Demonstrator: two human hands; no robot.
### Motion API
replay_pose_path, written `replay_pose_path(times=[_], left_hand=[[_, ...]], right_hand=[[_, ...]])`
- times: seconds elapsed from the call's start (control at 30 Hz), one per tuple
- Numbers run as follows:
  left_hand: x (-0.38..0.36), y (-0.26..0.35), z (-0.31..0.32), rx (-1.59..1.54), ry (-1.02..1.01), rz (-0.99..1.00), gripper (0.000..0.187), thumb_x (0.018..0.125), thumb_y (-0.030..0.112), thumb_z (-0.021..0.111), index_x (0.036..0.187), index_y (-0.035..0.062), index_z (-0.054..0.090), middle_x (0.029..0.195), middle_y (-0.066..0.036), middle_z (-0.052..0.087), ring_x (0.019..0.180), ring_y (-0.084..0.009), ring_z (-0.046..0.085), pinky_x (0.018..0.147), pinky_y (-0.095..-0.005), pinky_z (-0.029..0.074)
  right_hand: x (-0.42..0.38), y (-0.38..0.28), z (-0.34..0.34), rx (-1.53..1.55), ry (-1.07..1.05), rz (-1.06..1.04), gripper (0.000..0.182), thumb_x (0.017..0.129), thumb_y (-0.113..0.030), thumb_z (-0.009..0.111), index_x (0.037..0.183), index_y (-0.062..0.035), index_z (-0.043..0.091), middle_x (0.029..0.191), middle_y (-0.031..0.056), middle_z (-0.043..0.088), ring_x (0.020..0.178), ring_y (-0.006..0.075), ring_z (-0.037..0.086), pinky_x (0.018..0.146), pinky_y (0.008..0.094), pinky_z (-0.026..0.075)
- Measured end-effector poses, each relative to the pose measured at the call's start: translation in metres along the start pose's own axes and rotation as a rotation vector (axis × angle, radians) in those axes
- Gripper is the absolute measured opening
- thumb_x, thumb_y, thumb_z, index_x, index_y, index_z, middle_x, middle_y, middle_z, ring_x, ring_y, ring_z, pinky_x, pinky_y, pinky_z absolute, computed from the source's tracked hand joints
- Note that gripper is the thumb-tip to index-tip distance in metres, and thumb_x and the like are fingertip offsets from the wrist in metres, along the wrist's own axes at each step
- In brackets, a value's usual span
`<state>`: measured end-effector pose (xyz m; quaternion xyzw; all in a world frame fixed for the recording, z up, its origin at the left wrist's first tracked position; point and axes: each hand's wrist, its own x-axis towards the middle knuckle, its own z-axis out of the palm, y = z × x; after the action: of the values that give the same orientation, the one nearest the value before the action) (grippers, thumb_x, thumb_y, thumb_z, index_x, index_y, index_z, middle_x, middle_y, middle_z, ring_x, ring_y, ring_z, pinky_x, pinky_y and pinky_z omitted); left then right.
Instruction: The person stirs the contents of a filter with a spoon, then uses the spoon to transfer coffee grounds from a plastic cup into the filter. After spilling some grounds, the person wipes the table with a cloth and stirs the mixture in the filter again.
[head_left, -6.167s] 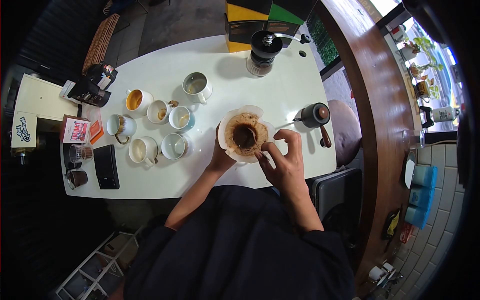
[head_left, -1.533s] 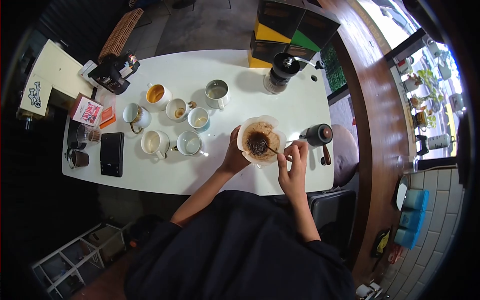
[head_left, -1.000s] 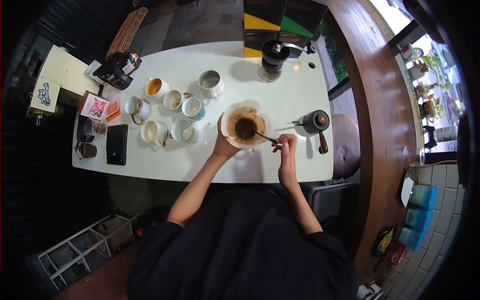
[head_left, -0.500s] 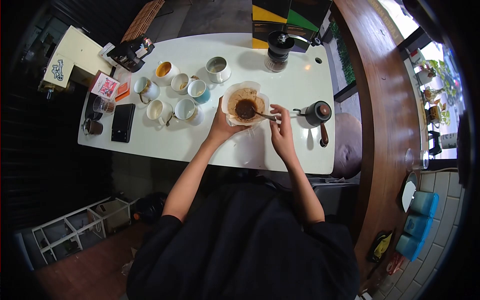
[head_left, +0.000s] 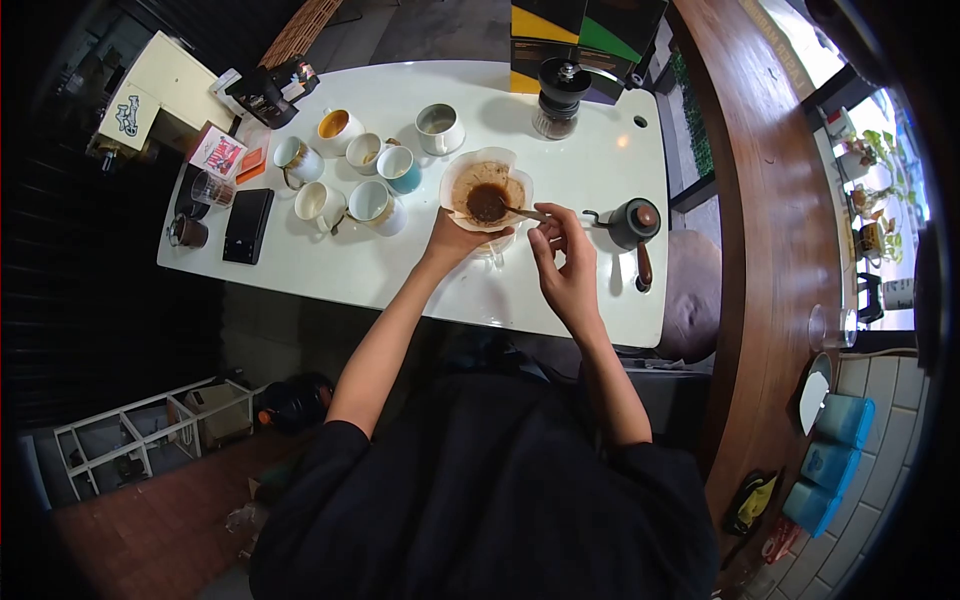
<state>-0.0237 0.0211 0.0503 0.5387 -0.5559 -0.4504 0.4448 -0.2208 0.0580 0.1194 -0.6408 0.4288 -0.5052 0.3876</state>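
Observation:
Wet brown coffee grounds (head_left: 488, 202) lie in a white paper filter (head_left: 463, 172) near the middle of the table. My left hand (head_left: 462, 240) is wrapped round the lower left side of the filter's holder, which is mostly hidden by the paper and fingers. Between the thumb and fingers of my right hand (head_left: 562, 245) is the handle of a spoon (head_left: 528, 213), its tip down in the dark coffee. Part of a clear glass vessel (head_left: 495, 250) shows below the filter. A dark kettle (head_left: 634, 223) stands to the right of my right hand.
Several cups (head_left: 372, 205) stand left of the filter on the white table (head_left: 330, 270). A hand grinder (head_left: 560, 98) is at the back, before a dark box. A black scale (head_left: 248, 226), glasses and a coffee bag (head_left: 262, 98) are at the left. A wooden counter (head_left: 755, 250) runs along the right.
The filter, held in my left hand, sits slightly further left and tilts differently. My right hand and the spoon have shifted a little, and more of the glass vessel shows beneath. The camera view has moved slightly.

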Motion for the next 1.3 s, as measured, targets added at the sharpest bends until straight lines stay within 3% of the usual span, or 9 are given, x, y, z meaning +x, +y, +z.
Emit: replay_pose_path(times=[0.1, 0.4, 0.53, 0.67, 0.9, 1.03, 1.3], left_hand=[[-0.004, 0.005, 0.002, -0.038, 0.038, 0.041, 0.074, 0.067, 0.025, 0.095, 0.127, 0.0021, 0.056, 0.122, -0.007, 0.065, 0.111, -0.0181, 0.063, 0.097, -0.0329, 0.053], [-0.012, 0.021, -0.003, 0.01, 0.1, 0.067, 0.076, 0.067, 0.019, 0.095, 0.129, 0.0036, 0.055, 0.123, -0.007, 0.065, 0.113, -0.0191, 0.063, 0.099, -0.0345, 0.053], [-0.03, 0.038, -0.019, -0.014, 0.161, 0.075, 0.075, 0.066, 0.015, 0.095, 0.129, 0.0042, 0.056, 0.124, -0.007, 0.065, 0.113, -0.0194, 0.063, 0.099, -0.0347, 0.053], [-0.068, 0.044, -0.057, -0.02, 0.274, 0.052, 0.072, 0.067, 0.008, 0.092, 0.128, 0.0029, 0.055, 0.123, -0.009, 0.065, 0.114, -0.0214, 0.063, 0.098, -0.0351, 0.053], [-0.148, 0.041, -0.149, 0.072, 0.529, 0.068, 0.054, 0.072, 0.004, 0.087, 0.12, 0.0024, 0.062, 0.115, -0.008, 0.069, 0.105, -0.0197, 0.067, 0.092, -0.0338, 0.055], [-0.196, 0.023, -0.221, 0.237, 0.661, 0.06, 0.052, 0.074, 0.007, 0.087, 0.119, 0.0018, 0.062, 0.113, -0.009, 0.069, 0.104, -0.0194, 0.067, 0.091, -0.0343, 0.055], [-0.289, -0.01, -0.385, 0.249, 0.823, 0.103, 0.058, 0.07, 0.006, 0.089, 0.121, 0.0019, 0.061, 0.114, -0.009, 0.069, 0.106, -0.0207, 0.067, 0.092, -0.0351, 0.054]], right_hand=[[0.007, 0.004, 0.001, -0.085, 0.025, -0.098, 0.016, 0.094, -0.004, 0.064, 0.109, -0.0009, 0.066, 0.081, 0.009, 0.061, 0.066, 0.0169, 0.055, 0.059, 0.0287, 0.042], [0.017, -0.017, -0.001, -0.172, -0.031, -0.147, 0.016, 0.093, -0.001, 0.064, 0.108, -0.0045, 0.069, 0.078, 0.0087, 0.06, 0.063, 0.0182, 0.052, 0.058, 0.0301, 0.043], [0.018, -0.044, 0.008, -0.168, -0.049, -0.217, 0.02, 0.09, 0.003, 0.066, 0.109, -0.0036, 0.07, 0.085, 0.0099, 0.063, 0.066, 0.0196, 0.057, 0.062, 0.0316, 0.047], [0.021, -0.07, 0.036, -0.222, -0.164, -0.355, 0.027, 0.084, 0.005, 0.07, 0.11, -0.0044, 0.07, 0.093, 0.0099, 0.063, 0.081, 0.026, 0.061, 0.072, 0.0377, 0.05], [0.016, -0.091, 0.146, -0.18, -0.353, -0.528, 0.028, 0.081, 0.002, 0.073, 0.107, -0.0076, 0.07, 0.092, 0.0081, 0.059, 0.081, 0.0262, 0.055, 0.07, 0.0384, 0.047], [0.002, -0.108, 0.234, -0.163, -0.442, -0.595, 0.022, 0.08, -0.003, 0.075, 0.102, -0.0082, 0.069, 0.094, 0.0064, 0.057, 0.08, 0.0253, 0.054, 0.07, 0.0386, 0.048], [-0.034, -0.166, 0.419, -0.036, -0.632, -0.603, 0.016, 0.079, -0.005, 0.075, 0.094, -0.0045, 0.07, 0.096, 0.0077, 0.056, 0.082, 0.0246, 0.054, 0.073, 0.0375, 0.048]])
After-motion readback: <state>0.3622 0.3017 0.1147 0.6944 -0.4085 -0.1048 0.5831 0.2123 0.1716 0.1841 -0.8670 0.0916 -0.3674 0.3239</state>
